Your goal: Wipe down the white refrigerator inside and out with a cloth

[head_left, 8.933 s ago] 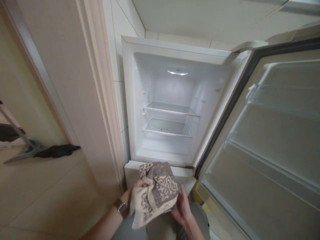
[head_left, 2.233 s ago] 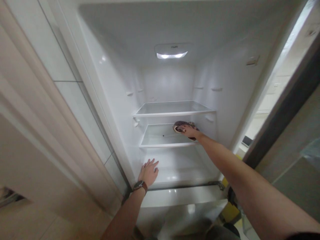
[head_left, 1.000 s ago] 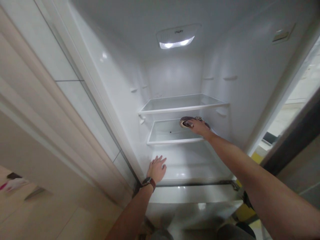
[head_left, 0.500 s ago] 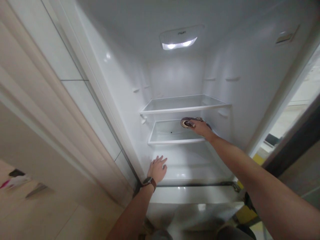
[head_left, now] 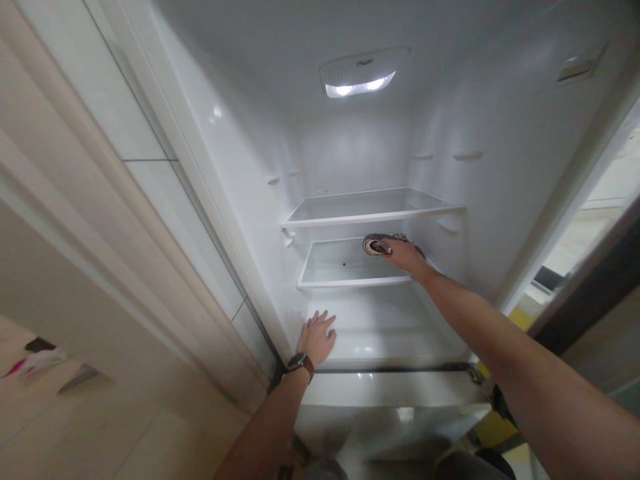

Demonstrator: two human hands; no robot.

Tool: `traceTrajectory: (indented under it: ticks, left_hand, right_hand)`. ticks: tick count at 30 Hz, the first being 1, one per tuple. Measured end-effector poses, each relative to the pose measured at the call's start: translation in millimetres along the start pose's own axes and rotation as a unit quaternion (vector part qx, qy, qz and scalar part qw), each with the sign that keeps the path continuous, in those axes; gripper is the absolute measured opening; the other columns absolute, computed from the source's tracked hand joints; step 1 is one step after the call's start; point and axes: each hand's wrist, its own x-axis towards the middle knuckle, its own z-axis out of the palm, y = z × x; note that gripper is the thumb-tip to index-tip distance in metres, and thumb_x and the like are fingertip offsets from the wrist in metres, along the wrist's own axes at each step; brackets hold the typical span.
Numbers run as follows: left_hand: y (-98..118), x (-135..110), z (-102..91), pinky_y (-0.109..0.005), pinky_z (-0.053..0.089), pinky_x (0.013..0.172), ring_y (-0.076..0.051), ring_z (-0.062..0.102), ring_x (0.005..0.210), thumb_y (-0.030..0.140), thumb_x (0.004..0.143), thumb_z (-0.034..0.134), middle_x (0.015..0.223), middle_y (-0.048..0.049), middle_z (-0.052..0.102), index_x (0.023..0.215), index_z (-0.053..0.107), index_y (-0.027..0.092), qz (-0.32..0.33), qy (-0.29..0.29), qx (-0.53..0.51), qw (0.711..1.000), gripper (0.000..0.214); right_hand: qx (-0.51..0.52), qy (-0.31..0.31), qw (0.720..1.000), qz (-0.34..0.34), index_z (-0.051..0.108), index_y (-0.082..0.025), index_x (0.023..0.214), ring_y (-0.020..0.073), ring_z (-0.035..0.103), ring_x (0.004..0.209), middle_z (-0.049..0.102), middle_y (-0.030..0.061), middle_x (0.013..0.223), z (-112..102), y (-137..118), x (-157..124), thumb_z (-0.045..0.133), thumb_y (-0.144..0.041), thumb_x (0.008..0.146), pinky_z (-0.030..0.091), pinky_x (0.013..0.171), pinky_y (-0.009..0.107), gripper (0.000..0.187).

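Observation:
I am looking into an open white fridge. My right hand [head_left: 404, 255] reaches deep inside and presses a bunched brown-and-cream patterned cloth [head_left: 376, 244] onto the lower glass shelf [head_left: 340, 275], at its back right. The fingers are closed over the cloth. My left hand [head_left: 317, 337], with a brown-strapped watch on the wrist, lies flat with fingers spread on the fridge floor [head_left: 385, 337] near the front left corner. It holds nothing.
An upper glass shelf [head_left: 370, 208] sits just above the right hand. The interior light [head_left: 361, 77] glows on the ceiling. A wall and door frame [head_left: 100, 220] stand at the left. The dark-edged fridge door [head_left: 590, 287] is open at the right.
Since nine seconds ago I have leaned into the fridge and the cloth has gone from both hands onto the lower shelf. Over the last second the hands have hardly moved.

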Motion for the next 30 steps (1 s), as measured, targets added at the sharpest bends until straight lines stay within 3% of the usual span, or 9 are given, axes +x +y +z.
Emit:
traceTrajectory:
  ticks: [10,23,30]
  left_hand:
    - [0,1,3.3,-0.048,0.029,0.128,-0.028,0.035,0.156,0.029,0.099,0.052,0.165,0.0000,0.046,0.151,0.058,0.032,-0.001,0.010,0.003,1.000,0.053]
    - [2,-3,-1.4,-0.046,0.029,0.128,-0.027,0.033,0.157,0.034,0.098,0.050,0.165,0.0020,0.045,0.150,0.059,0.034,-0.009,0.006,-0.013,1.000,0.053]
    - [1,-2,0.9,-0.047,0.028,0.129,-0.026,0.035,0.156,0.032,0.096,0.051,0.164,0.0011,0.047,0.150,0.060,0.034,-0.012,0.007,-0.021,1.000,0.054]
  right_hand:
    - [-0.006,-0.004,1.000,-0.003,0.064,-0.028,0.136,0.0314,0.067,0.118,0.071,0.0093,0.133,2,1,6,0.047,-0.049,0.097,0.048,0.104,0.046,0.047]
    - [-0.013,-0.009,0.999,0.034,0.058,-0.029,0.148,0.0377,0.064,0.122,0.066,0.0139,0.141,21,9,52,0.053,-0.056,0.095,0.046,0.107,0.055,0.060]
    - [0.002,-0.013,1.000,0.027,0.059,-0.025,0.148,0.0386,0.054,0.137,0.055,0.0136,0.155,21,-1,37,0.041,-0.049,0.100,0.034,0.118,0.064,0.057]
